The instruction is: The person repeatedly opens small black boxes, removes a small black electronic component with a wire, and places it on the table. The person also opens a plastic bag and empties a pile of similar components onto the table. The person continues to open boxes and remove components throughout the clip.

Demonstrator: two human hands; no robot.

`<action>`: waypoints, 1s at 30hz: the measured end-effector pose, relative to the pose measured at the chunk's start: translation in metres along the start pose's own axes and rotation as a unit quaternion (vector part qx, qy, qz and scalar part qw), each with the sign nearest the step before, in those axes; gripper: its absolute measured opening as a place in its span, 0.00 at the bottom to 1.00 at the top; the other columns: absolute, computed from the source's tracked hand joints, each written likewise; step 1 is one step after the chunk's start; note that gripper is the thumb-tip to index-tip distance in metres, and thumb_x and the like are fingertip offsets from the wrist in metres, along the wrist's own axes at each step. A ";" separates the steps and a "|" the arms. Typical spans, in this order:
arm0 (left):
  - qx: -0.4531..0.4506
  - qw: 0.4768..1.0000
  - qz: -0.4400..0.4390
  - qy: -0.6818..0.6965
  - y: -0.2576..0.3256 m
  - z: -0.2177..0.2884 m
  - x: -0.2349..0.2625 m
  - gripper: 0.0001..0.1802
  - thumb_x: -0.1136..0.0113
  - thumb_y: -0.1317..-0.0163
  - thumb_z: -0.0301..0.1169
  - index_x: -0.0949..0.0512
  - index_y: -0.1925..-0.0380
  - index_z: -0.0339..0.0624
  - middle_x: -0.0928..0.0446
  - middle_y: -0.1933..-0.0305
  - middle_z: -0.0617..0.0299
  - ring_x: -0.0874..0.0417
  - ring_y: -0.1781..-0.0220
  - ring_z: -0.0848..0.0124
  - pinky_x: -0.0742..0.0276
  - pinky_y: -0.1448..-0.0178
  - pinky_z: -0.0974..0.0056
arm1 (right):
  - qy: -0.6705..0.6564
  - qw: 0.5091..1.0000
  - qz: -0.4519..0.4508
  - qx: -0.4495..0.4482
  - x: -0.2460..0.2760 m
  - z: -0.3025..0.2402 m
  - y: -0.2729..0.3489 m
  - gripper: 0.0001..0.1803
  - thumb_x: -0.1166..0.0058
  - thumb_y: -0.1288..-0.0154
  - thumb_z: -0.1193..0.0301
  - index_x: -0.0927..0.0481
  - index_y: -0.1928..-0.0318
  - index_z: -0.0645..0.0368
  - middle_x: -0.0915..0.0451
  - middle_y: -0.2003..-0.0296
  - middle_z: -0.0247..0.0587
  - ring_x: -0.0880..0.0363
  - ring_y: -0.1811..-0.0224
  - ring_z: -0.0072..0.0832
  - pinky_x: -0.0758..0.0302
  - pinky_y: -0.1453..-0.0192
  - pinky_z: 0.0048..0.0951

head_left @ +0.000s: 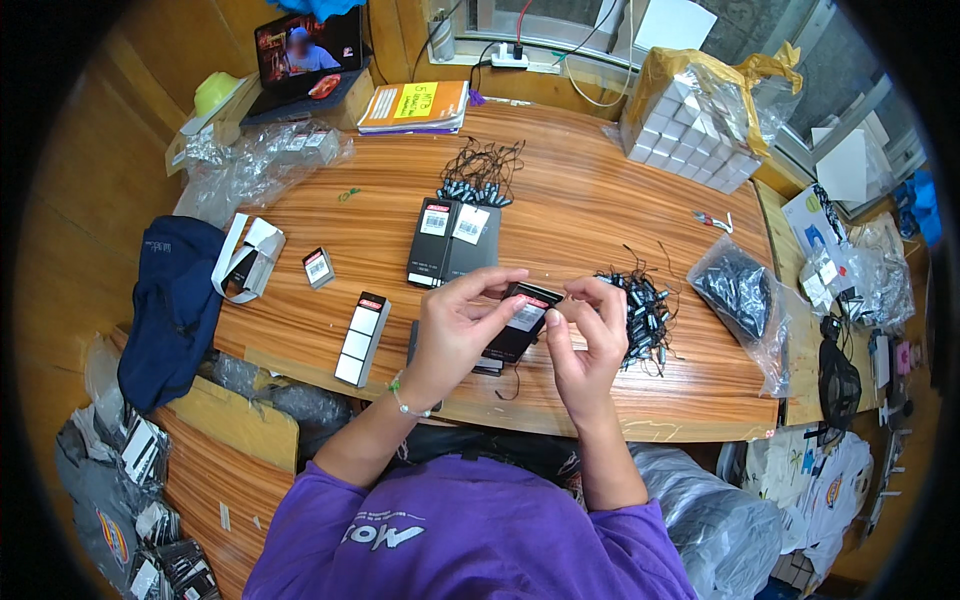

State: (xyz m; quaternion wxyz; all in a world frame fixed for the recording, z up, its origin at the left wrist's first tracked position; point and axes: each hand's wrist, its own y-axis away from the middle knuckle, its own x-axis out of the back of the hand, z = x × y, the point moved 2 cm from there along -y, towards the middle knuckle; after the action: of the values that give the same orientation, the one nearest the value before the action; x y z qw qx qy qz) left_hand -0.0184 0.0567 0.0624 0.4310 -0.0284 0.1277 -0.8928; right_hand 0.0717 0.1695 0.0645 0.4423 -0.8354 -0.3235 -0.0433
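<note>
In front of my chest a black hang tag [510,342] with a red-and-white sticker is held up, tilted. My left hand [462,318] grips its left side, thumb on the front. Thumb and forefinger of my right hand [585,345] are pinched at its upper right corner; anything small between them is hidden. A thin dark cord [517,385] dangles below the tag. More black tags lie partly hidden under my hands. Just beyond are two stacks of black tags [430,245] with white labels. A pile of black tag strings [648,320] lies right of my right hand.
Left are a long stack of white stickers [360,340], a small sticker stack [318,267] and a white roll [248,258]. More strings [478,185] lie beyond the tags. At right are a plastic bag [740,300] and stacked white boxes [690,125]. A laptop [305,50] stands back left.
</note>
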 end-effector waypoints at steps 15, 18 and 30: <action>0.015 1.000 0.010 0.012 0.000 -0.007 0.005 0.12 0.44 0.44 0.17 0.25 0.59 0.31 0.22 0.59 0.59 0.21 0.58 0.75 0.24 0.54 0.73 | -0.004 0.994 -0.080 -0.075 -0.009 0.002 -0.001 0.07 0.45 0.48 0.75 0.27 0.79 0.61 0.30 0.83 0.39 0.33 0.80 0.32 0.41 0.72 0.32; 0.024 1.000 0.005 -0.001 0.001 -0.005 0.004 0.11 0.43 0.44 0.18 0.24 0.59 0.31 0.22 0.60 0.59 0.20 0.59 0.75 0.23 0.56 0.73 | 0.025 0.995 -0.080 -0.051 -0.012 0.002 -0.002 0.07 0.45 0.48 0.75 0.27 0.79 0.61 0.29 0.83 0.39 0.32 0.79 0.33 0.41 0.72 0.32; -0.002 0.999 -0.002 -0.035 0.002 -0.002 0.002 0.08 0.43 0.43 0.19 0.23 0.63 0.32 0.22 0.63 0.58 0.19 0.64 0.76 0.21 0.62 0.74 | -0.054 0.991 -0.058 -0.105 -0.016 0.005 0.002 0.08 0.48 0.47 0.75 0.28 0.80 0.62 0.31 0.84 0.40 0.34 0.81 0.33 0.41 0.72 0.32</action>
State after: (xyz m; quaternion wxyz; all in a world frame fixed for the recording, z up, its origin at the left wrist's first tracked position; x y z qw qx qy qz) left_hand -0.0187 0.0543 0.0594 0.4333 -0.0612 0.1141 -0.8919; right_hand 0.0592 0.1648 0.0545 0.3303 -0.8584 -0.3883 -0.0571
